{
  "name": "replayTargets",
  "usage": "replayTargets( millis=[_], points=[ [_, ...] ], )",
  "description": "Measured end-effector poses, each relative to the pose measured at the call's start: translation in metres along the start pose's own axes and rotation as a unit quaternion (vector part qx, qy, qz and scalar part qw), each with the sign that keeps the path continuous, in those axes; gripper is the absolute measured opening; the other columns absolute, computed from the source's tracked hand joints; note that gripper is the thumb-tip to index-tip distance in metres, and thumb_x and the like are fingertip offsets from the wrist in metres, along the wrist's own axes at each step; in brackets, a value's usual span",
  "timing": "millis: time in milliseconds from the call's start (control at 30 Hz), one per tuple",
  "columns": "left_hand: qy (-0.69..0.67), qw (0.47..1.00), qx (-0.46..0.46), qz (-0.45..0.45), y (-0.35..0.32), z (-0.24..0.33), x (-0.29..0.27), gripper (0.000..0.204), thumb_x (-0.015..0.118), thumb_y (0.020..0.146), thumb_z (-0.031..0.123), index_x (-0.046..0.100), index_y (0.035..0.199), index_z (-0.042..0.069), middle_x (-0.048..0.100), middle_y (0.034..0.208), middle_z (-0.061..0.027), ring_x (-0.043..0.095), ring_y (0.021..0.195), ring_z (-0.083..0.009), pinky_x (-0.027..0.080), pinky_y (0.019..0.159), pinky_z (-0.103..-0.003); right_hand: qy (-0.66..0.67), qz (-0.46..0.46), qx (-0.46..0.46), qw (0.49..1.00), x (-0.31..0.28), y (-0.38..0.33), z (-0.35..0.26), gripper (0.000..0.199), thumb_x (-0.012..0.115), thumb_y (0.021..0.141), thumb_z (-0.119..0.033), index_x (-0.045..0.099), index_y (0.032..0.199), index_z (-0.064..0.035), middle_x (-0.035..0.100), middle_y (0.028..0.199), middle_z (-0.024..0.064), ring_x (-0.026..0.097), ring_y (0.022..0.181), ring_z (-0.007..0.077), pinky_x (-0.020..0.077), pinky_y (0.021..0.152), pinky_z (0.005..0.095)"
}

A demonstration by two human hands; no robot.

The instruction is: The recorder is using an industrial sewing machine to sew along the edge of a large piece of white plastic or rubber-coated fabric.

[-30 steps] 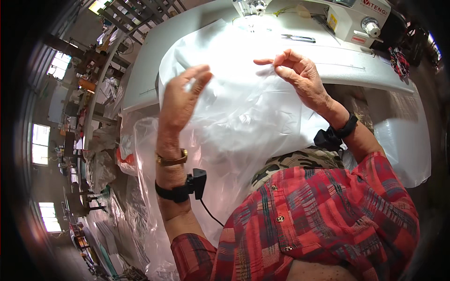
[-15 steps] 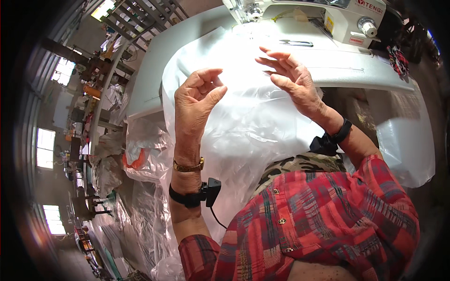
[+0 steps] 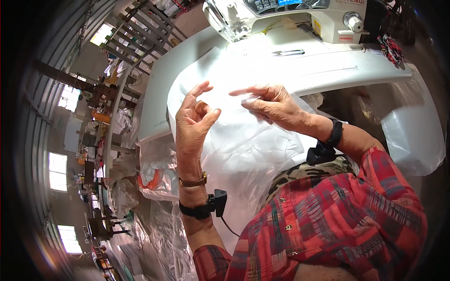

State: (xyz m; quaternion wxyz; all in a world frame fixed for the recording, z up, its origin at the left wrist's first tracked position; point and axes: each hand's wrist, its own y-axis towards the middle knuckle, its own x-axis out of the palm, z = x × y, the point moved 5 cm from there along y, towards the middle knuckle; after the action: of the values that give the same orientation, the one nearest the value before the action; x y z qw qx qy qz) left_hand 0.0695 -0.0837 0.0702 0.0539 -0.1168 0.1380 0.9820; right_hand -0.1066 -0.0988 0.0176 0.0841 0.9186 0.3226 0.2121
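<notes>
A translucent white plastic sheet [image 3: 243, 136] lies over the pale sewing table and hangs down toward my lap. My left hand [image 3: 194, 114] is raised over its left part. Its forefinger points up, the thumb stands apart, and the other fingers are partly curled; I see nothing in it. My right hand [image 3: 272, 105] hovers across the sheet's middle, forefinger stretched left and thumb beneath it. Its fingertips are blurred against the glare, and whether they touch the sheet cannot be made out. Beyond both hands, the sewing machine's needle area [image 3: 239, 33] is brightly lit.
Small thread snips [image 3: 288, 52] lie on the table [image 3: 154, 103] near the machine body [image 3: 333, 23]. A checked cloth [image 3: 391, 49] hangs at the right end. More clear plastic [image 3: 159, 225] is heaped at the lower left, and another sheet [image 3: 417, 126] hangs at the right.
My right hand has come down and left, turning its fingers toward my left hand. My left hand has opened its forefinger upward. The whole view has shifted slightly.
</notes>
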Motion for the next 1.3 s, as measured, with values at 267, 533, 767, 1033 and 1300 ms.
replayTargets(
  millis=[267,533,767,1033,1300],
  points=[
    [-0.034,0.993,-0.099,0.046,0.002,-0.009,0.001,0.019,0.072,0.087,0.011,0.067,0.102,0.002,0.062,0.077,0.0011,0.045,0.059,-0.0017,0.033,0.051,-0.016,-0.032,0.02,-0.09,0.995,0.006,0.002,-0.001,0.052,0.063,0.094,-0.017,0.044,0.142,-0.0082,0.049,0.064,-0.007,0.042,0.055,0.0019,0.0401,0.053,0.0209],
    [0.344,0.885,0.296,0.103,0.071,0.075,-0.039,0.008,0.07,0.088,0.009,0.07,0.096,0.006,0.07,0.077,0.0,0.06,0.064,-0.0041,0.046,0.054,-0.02,-0.002,-0.068,0.073,0.995,0.017,-0.008,0.014,0.022,0.063,0.094,-0.024,0.065,0.1,-0.003,0.056,0.07,-0.0034,0.053,0.062,0.0048,0.0465,0.055,0.0217],
    [0.457,0.866,0.174,0.103,0.181,0.008,-0.069,0.012,0.066,0.087,0.015,0.06,0.083,0.005,0.065,0.073,-0.0095,0.06,0.062,-0.0197,0.048,0.058,-0.034,-0.365,0.139,-0.078,0.917,-0.051,0.029,0.003,0.015,0.061,0.092,-0.015,0.063,0.092,-0.0006,0.062,0.078,0.0056,0.059,0.074,0.0148,0.0474,0.071,0.0329],
    [0.473,0.863,0.018,0.175,0.213,-0.122,-0.079,0.015,0.063,0.087,0.023,0.063,0.089,0.008,0.069,0.087,-0.0134,0.064,0.084,-0.0358,0.049,0.073,-0.045,-0.627,0.102,-0.118,0.763,-0.071,0.049,0.021,0.015,0.062,0.084,-0.016,0.059,0.091,-0.0036,0.059,0.091,0.0108,0.055,0.095,0.028,0.0421,0.086,0.0396],
    [0.442,0.883,0.002,0.157,0.23,-0.169,-0.083,0.011,0.067,0.084,0.014,0.064,0.089,0.005,0.067,0.094,-0.0134,0.063,0.091,-0.0344,0.05,0.079,-0.043,-0.632,0.056,-0.136,0.761,-0.065,0.051,0.02,0.018,0.064,0.084,-0.013,0.058,0.096,-0.0011,0.059,0.105,0.0095,0.053,0.11,0.0249,0.0383,0.098,0.0396]
  ],
)
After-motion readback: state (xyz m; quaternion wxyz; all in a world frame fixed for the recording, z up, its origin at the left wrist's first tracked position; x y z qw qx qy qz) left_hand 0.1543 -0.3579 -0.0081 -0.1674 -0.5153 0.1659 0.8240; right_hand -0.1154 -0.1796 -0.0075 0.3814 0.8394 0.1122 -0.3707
